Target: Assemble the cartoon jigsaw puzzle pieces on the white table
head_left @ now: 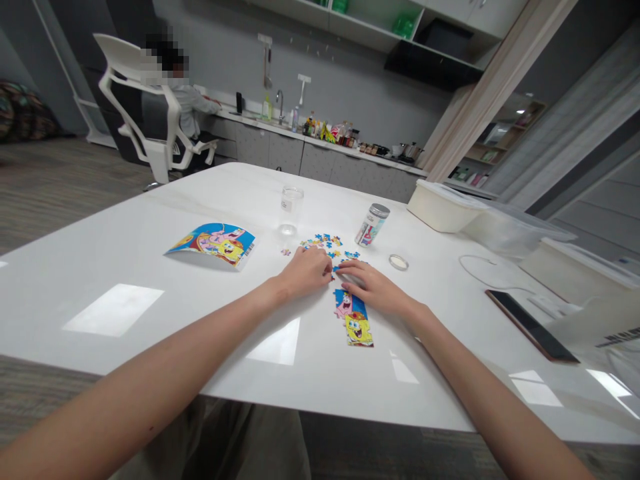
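Observation:
My left hand [311, 270] is closed, its fingers curled down at the near edge of a pile of loose jigsaw puzzle pieces [327, 241]. What its fingertips hold, if anything, is hidden. Close beside it, my right hand [369, 285] lies low over the table with its fingers stretched out towards the left hand. Just below the right hand is a partly joined puzzle section [356, 323] with a pink and a yellow cartoon figure. A curled picture sheet [215, 243] with the same figures lies to the left.
Behind the pieces stand an open clear jar [290, 212] and a lidded can [373, 225]. A round lid [399, 262] lies at right, near a dark tablet [530, 325] and plastic boxes [445, 207]. A person sits on a white chair [167, 143] by the kitchen counter.

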### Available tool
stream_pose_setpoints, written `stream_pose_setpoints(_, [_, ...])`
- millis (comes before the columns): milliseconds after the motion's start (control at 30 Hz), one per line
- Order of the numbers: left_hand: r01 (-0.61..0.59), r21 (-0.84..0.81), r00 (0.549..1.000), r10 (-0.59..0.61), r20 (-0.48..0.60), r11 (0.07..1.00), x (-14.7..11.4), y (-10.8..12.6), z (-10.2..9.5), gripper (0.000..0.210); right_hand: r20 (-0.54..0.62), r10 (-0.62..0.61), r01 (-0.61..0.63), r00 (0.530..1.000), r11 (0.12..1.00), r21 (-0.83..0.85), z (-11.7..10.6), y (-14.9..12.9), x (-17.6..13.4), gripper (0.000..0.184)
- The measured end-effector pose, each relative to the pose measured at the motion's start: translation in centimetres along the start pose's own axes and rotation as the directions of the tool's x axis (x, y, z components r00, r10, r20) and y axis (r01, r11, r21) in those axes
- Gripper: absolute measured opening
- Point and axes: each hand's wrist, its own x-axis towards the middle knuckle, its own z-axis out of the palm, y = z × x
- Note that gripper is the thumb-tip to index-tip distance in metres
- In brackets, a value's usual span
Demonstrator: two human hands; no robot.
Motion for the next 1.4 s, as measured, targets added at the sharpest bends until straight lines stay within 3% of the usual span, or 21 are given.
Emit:
stream_pose_setpoints(200, [-0.048,0.045,0.998,0.047,0.038,0.998,-0.1,0.1,-0.1,0.012,-0.026,0.052,-0.054,0.998,0.996,-0.067,0.1,0.3,-0.1,0.029])
stream_pose_setpoints(400, [-0.047,0.005,0.998,0.047,0.029,0.999,0.1,0.0,-0.2,0.011,-0.124,0.077,-0.094,0.989,0.987,-0.133,0.1,1.0,0.0,0.026])
stream_pose_setpoints(633, [-0.066,-0.012,0.997,0.066,0.049,0.998,0.1,-0.4,-0.3,0.017,-0.083,0.041,-0.047,0.996,0.996,-0.071,0.1,0.3,0.0,0.024])
stream_pose_setpoints(900, [-0.103,0.142,0.991,0.089,0.105,0.984,0.1,-0.2,-0.3,0.018,-0.027,0.0,-0.002,1.0,0.997,-0.082,0.1,0.6,-0.1,0.025])
stream_pose_setpoints(1067, [-0.08,0.083,0.992,0.071,0.106,0.993,0.2,-0.3,-0.4,0.017,-0.055,0.017,-0.022,0.998,0.995,-0.102,0.0,0.7,-0.1,0.025])
stream_pose_setpoints(1167, [-0.09,0.09,0.992,0.081,0.094,0.992,0.2,-0.3,-0.6,0.019,-0.165,0.09,-0.115,0.982,0.982,-0.148,0.0,1.2,-0.1,0.027])
stream_pose_setpoints(1267, [-0.109,0.134,0.991,0.097,0.089,0.985,0.1,-0.2,-0.7,0.023,-0.297,0.231,-0.299,0.927,0.931,-0.211,0.0,2.0,-0.1,0.029])
stream_pose_setpoints(1400, [-0.105,0.16,0.99,0.087,0.114,0.981,0.0,0.0,-0.8,0.021,-0.332,0.332,-0.425,0.883,0.865,-0.267,-0.1,2.9,-0.1,0.032])
